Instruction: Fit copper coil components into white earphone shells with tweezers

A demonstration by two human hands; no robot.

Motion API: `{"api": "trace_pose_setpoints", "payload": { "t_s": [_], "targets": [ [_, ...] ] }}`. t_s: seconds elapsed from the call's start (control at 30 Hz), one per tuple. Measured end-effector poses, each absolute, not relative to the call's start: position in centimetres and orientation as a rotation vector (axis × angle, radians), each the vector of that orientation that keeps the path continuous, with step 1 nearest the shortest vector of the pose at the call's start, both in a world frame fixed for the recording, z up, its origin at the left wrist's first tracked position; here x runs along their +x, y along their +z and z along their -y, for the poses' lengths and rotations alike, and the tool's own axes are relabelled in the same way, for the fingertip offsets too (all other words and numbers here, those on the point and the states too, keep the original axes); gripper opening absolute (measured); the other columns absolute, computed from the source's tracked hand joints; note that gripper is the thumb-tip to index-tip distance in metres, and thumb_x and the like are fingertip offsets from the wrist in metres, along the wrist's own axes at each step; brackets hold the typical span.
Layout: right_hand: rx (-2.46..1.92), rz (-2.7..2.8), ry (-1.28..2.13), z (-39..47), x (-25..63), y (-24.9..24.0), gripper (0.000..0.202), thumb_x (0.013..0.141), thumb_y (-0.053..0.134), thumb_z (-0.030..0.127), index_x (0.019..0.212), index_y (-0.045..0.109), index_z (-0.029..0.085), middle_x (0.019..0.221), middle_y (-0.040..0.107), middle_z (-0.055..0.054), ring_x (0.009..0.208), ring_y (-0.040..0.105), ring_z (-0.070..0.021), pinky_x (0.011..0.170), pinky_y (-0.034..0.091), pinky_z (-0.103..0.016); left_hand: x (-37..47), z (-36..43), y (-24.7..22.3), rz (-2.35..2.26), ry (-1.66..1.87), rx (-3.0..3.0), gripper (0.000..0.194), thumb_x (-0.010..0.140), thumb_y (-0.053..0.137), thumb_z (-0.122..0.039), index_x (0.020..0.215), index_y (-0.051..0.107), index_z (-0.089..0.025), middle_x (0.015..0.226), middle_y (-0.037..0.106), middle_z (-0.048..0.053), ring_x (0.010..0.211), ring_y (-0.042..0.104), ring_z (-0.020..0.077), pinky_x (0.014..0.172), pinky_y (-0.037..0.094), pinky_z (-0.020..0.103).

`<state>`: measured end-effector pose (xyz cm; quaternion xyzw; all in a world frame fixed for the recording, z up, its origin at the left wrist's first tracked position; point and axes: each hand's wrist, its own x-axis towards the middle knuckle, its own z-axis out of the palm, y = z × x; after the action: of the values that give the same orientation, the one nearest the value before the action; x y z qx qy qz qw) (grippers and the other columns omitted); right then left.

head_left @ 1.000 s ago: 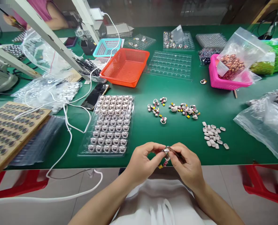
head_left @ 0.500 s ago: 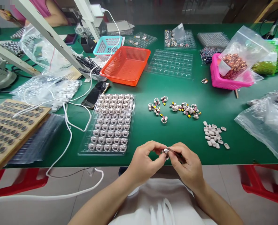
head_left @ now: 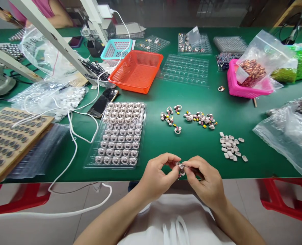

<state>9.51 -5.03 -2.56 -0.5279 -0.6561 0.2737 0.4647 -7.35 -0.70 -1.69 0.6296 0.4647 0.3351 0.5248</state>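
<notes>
Just over the front edge of the table, my left hand (head_left: 156, 175) pinches a small earphone part (head_left: 182, 173) with reddish bits on it between thumb and fingertips. In my closed right hand (head_left: 209, 182) lies a dark thin tool, seemingly tweezers (head_left: 195, 169), whose tip meets that part. Fingers cover most of both. Beyond my hands are a loose group of curved white earphone pieces (head_left: 169, 119) and a denser heap of them (head_left: 202, 119), with yellow tabs. Small pale oblong caps (head_left: 231, 147) are scattered to the right.
A clear tray (head_left: 118, 143) full of shiny shells stands to my left, near a phone (head_left: 103, 102) and a white cable (head_left: 74, 153). Farther back are an orange basket (head_left: 136, 85), an empty-celled tray (head_left: 185, 69) and a pink basket (head_left: 250, 92). A plastic bag (head_left: 281, 132) lies right.
Both hands stay in almost the same place. The small part has turned slightly between the fingertips, with more reddish bits showing below it. The view has shifted a little.
</notes>
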Motion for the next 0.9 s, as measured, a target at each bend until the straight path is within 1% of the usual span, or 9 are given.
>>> {"api": "trace_pose_setpoints", "payload": {
  "t_s": [0.17,0.27,0.37,0.47,0.6,0.77,0.9],
  "targets": [
    [-1.157,1.778,0.546,5.0,9.9,-2.6,0.025,0.091,0.056,0.007,0.111,0.062,0.022,0.089,0.069,-0.006,0.074,0.067,-0.0171,0.058,0.055,-0.027,-7.7,0.6,-1.6,-1.077,0.817,1.697,0.016,0.079,0.065,-0.012,0.092,0.071,-0.017,0.079,0.071,0.003,0.074,0.068,0.0173,0.07,0.054,0.028],
    [-1.101,1.873,0.488,4.8,10.1,-2.5,0.029,0.091,0.055,0.005,0.115,0.061,0.021,0.091,0.069,-0.007,0.078,0.067,-0.0175,0.063,0.056,-0.028,-7.8,0.4,-1.4,-1.014,0.803,1.768,0.017,0.079,0.064,-0.01,0.092,0.072,-0.017,0.077,0.07,0.004,0.074,0.067,0.0176,0.069,0.053,0.028],
    [-1.149,1.826,0.478,4.8,9.9,-2.5,0.028,0.091,0.057,0.005,0.113,0.061,0.021,0.091,0.069,-0.007,0.076,0.066,-0.0164,0.062,0.055,-0.027,-7.7,0.3,-1.2,-0.991,0.795,1.761,0.021,0.081,0.06,-0.008,0.093,0.074,-0.017,0.079,0.072,0.005,0.076,0.067,0.018,0.071,0.053,0.028],
    [-1.25,1.706,0.489,5.1,9.5,-2.8,0.023,0.091,0.058,0.006,0.108,0.062,0.022,0.088,0.069,-0.005,0.072,0.064,-0.0162,0.06,0.053,-0.028,-7.4,0.4,-1.0,-1.004,0.813,1.726,0.022,0.085,0.057,-0.01,0.096,0.075,-0.017,0.081,0.073,0.006,0.078,0.068,0.0182,0.072,0.054,0.029],
    [-1.307,1.615,0.533,5.5,9.0,-3.2,0.019,0.092,0.058,0.008,0.105,0.064,0.021,0.087,0.068,-0.006,0.073,0.064,-0.0171,0.059,0.052,-0.028,-7.2,0.6,-1.1,-1.022,0.869,1.647,0.021,0.086,0.057,-0.01,0.096,0.075,-0.015,0.082,0.075,0.007,0.077,0.069,0.0181,0.074,0.055,0.029],
    [-1.313,1.594,0.569,5.7,8.9,-3.8,0.024,0.092,0.058,0.007,0.111,0.063,0.02,0.09,0.068,-0.005,0.074,0.064,-0.0158,0.062,0.054,-0.027,-7.2,0.8,-1.4,-1.022,0.879,1.483,0.019,0.086,0.059,-0.013,0.096,0.075,-0.013,0.087,0.075,0.008,0.08,0.071,0.0188,0.075,0.056,0.028],
    [-1.308,1.606,0.56,5.5,8.7,-3.8,0.026,0.091,0.059,0.006,0.112,0.063,0.02,0.093,0.068,-0.006,0.077,0.065,-0.0162,0.064,0.054,-0.027,-6.9,1.0,-1.6,-1.078,0.835,1.292,0.02,0.085,0.063,-0.016,0.102,0.071,-0.013,0.092,0.075,0.009,0.081,0.072,0.019,0.076,0.057,0.028]
  ]
}}
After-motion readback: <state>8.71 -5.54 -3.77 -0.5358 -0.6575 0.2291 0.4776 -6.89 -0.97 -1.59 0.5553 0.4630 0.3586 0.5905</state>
